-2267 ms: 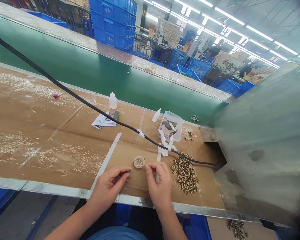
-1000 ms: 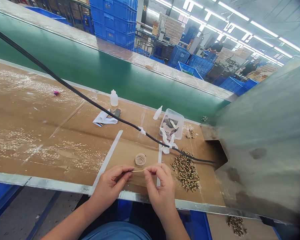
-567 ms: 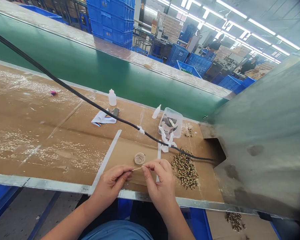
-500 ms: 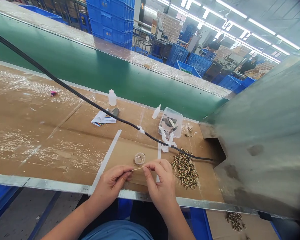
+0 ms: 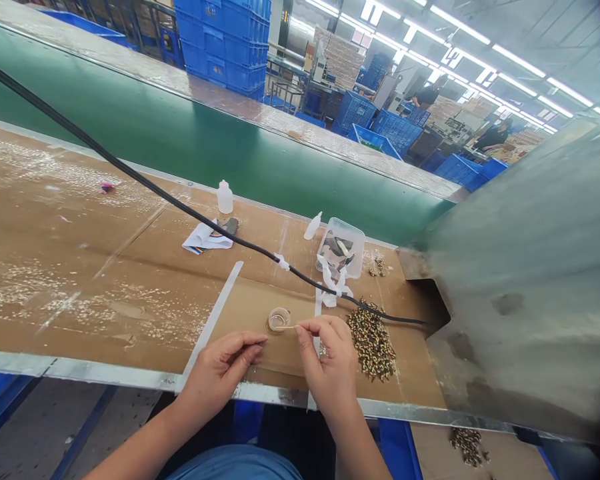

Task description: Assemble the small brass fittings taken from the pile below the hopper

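Observation:
My right hand [image 5: 330,357] pinches a thin wooden stick, like a toothpick [image 5: 287,327], between thumb and forefinger. The stick points left, and its far end is over or in a small round clear cup [image 5: 279,319]. My left hand [image 5: 226,367] is closed in a pinch just below and left of the cup; whatever lies between its fingertips is too small to make out. Right of my right hand is a pile of small gold and dark pieces [image 5: 371,343].
A black cable [image 5: 200,217] crosses above the cardboard-covered bench. Behind stand a white bottle [image 5: 225,198], a smaller squeeze bottle [image 5: 313,227], a folded cloth [image 5: 207,238] and a clear plastic tub [image 5: 341,247]. A metal housing [image 5: 520,287] bounds the right; a green belt [image 5: 230,140] runs beyond.
My right hand has moved slightly right, taking the stick away from my left fingertips and bringing its end to the cup. My left hand has stayed almost still.

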Tool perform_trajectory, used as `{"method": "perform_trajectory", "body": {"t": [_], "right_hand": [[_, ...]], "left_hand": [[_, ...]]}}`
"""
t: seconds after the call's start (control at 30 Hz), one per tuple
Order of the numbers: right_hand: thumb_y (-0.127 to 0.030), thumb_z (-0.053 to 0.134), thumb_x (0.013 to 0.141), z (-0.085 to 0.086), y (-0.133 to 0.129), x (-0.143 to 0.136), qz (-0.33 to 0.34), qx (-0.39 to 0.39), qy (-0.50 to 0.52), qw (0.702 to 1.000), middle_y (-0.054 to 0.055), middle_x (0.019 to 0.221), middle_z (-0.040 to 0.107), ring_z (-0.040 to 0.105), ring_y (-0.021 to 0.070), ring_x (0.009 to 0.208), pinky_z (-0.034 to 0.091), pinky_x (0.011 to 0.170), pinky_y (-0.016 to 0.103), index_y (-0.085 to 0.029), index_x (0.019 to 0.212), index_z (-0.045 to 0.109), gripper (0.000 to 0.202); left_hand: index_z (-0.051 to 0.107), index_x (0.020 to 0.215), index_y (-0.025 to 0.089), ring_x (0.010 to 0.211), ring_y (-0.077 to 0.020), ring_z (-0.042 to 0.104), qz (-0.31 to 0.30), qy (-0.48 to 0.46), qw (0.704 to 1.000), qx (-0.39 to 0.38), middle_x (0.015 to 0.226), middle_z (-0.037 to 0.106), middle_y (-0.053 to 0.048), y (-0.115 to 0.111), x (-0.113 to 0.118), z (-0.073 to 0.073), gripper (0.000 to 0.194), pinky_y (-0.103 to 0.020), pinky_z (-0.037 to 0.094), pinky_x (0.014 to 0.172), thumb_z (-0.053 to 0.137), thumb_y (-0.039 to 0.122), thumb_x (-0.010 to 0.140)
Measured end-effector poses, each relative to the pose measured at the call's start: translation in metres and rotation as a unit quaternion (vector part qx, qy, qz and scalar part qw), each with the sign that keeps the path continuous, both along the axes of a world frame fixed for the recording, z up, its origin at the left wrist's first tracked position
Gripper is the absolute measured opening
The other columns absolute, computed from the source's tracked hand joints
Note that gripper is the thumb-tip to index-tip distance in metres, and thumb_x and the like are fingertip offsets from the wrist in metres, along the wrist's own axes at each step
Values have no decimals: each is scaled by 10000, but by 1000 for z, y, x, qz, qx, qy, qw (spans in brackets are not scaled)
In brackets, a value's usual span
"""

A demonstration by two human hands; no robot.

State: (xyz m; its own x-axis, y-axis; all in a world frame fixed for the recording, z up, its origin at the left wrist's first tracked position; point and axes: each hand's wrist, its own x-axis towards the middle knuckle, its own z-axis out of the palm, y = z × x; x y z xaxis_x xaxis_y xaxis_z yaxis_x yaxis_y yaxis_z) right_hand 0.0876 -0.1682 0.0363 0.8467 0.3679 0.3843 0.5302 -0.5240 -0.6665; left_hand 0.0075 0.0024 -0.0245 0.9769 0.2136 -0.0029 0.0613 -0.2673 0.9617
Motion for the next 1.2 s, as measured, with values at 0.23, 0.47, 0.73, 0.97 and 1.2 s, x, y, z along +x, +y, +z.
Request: {"method": "perform_trajectory", "body": {"t": [0.23,0.47,0.73,0.97,1.2], "right_hand": [[-234,569,864,-17,5,6,-7,-62,-31,998,23,819,616,504,184,818,344,758,336,-227,841,655,89],[-226,573,861,-11,2,-1,-17,-7,-33,999,19,827,620,514,178,825,362,756,324,-229,854,650,77],[-276,533,880,-11,2,-23,-25,136,142,980,2,762,575,528,147,743,409,694,271,-205,769,597,147],[-265,544,870,-14,6,-26,-18,139,143,980,9,770,593,543,154,759,420,721,275,-204,781,612,128],[-245,543,866,-14,8,-26,-10,134,134,982,1,754,595,550,147,741,421,697,258,-208,775,621,126]], "left_hand": [[674,949,204,823,-162,659,24,-11,998,-53,918,690,-43,-3,2,1,182,-276,572,736,565,304,841],[675,917,205,827,-163,668,55,-6,996,-75,917,690,-38,-3,1,-5,156,-262,571,742,614,297,807],[675,887,199,759,-153,672,73,-3,994,-83,866,691,-25,-5,-1,-4,150,-231,566,670,647,304,784],[675,897,195,757,-153,672,72,-2,994,-82,863,702,-28,-5,-1,-3,161,-230,563,674,646,306,785],[678,905,197,769,-155,672,69,-11,995,-76,880,704,-30,-5,0,-3,160,-231,565,678,644,300,786]]}}
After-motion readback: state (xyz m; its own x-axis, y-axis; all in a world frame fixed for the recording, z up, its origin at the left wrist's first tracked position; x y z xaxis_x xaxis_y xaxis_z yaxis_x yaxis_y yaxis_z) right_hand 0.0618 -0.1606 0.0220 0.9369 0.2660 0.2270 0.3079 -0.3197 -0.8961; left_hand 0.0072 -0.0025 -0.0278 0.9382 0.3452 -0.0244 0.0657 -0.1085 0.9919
